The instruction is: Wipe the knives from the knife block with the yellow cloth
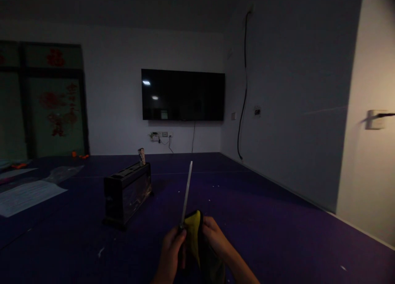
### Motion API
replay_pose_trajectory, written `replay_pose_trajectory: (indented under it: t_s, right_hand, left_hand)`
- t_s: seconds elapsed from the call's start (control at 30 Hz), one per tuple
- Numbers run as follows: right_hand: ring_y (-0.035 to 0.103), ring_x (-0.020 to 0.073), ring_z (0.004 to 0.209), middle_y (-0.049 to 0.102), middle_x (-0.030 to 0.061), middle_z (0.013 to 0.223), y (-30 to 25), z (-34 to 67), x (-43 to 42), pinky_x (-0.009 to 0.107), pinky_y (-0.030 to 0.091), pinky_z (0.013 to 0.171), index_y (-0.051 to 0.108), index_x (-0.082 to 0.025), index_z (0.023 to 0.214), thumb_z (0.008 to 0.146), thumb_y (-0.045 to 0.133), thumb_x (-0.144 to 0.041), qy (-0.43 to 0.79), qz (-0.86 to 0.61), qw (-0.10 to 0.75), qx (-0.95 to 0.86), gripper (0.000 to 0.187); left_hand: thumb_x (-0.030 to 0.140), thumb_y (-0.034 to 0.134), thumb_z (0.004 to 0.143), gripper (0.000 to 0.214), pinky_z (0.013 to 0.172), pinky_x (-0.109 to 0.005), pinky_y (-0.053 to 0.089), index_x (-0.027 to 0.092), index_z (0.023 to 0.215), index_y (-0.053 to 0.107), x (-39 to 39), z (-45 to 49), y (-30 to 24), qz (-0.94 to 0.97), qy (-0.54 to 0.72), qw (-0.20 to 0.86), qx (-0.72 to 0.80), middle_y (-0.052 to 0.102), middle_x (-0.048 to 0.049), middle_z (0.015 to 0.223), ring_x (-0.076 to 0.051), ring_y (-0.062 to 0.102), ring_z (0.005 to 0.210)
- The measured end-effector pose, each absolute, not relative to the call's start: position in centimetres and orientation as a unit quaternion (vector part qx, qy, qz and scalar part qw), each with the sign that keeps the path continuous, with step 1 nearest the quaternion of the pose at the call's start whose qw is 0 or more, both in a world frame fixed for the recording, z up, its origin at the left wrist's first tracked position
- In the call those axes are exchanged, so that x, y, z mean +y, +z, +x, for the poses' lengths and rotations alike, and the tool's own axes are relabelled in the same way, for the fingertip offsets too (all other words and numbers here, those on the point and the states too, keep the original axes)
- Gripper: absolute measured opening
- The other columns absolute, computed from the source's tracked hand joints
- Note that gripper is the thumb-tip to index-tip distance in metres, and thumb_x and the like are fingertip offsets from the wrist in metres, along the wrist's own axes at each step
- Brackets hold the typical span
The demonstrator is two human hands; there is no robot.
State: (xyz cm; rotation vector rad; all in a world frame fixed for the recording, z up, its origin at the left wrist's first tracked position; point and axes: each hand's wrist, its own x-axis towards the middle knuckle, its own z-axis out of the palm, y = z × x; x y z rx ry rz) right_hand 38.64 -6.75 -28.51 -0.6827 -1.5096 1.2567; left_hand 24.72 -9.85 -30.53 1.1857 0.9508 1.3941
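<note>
My left hand (173,245) is closed round the dark handle of a tool with a long thin metal rod (187,193). The rod points up and away from me, tilted slightly right; its exact kind is hard to tell in the dim light. My right hand (213,233) pinches the edge of a yellow and dark cloth (193,230), whose lower part hangs between and below my hands. The cloth is close beside the tool's handle. Ahead to the left stands a black slotted block (135,195) on feet, with a patterned handle (141,156) sticking up at its far end.
Papers (31,196) and clear plastic wrapping (63,173) lie on the purple floor (262,234) at the left, with small white scraps scattered about. A television (183,95) hangs on the far wall. A black cable (245,86) runs down the right wall. A door (367,164) stands at right.
</note>
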Motion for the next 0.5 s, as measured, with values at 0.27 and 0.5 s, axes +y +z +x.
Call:
replay_pose_trajectory:
  t_s: [0.27, 0.5]
  right_hand:
    - [0.062, 0.0212, 0.067, 0.069, 0.0055, 0.071, -28.9, 38.7, -6.7, 0.037, 0.047, 0.072, 0.070, -0.014, 0.079, 0.071, 0.056, -0.031, 0.521, -0.283, 0.502, -0.630, 0.024]
    - [0.062, 0.0237, 0.076, 0.069, 0.0070, 0.076, -28.1, 38.3, -7.2, 0.039, 0.045, 0.077, 0.070, -0.014, 0.084, 0.069, 0.057, -0.035, 0.515, -0.293, 0.494, -0.637, 0.029]
  left_hand:
    - [0.055, 0.059, 0.063, 0.042, 0.034, -0.018, 0.031, 0.016, 0.077, 0.060, -9.8, 24.6, -30.4, 0.488, 0.566, 0.524, 0.410, 0.049, 0.0041, 0.051, -0.008, 0.042, 0.039]
    - [0.052, 0.057, 0.062, 0.040, 0.041, -0.022, 0.042, 0.017, 0.080, 0.063, -9.8, 24.7, -31.6, 0.508, 0.524, 0.559, 0.392, 0.053, 0.0019, 0.051, -0.012, 0.049, 0.044]
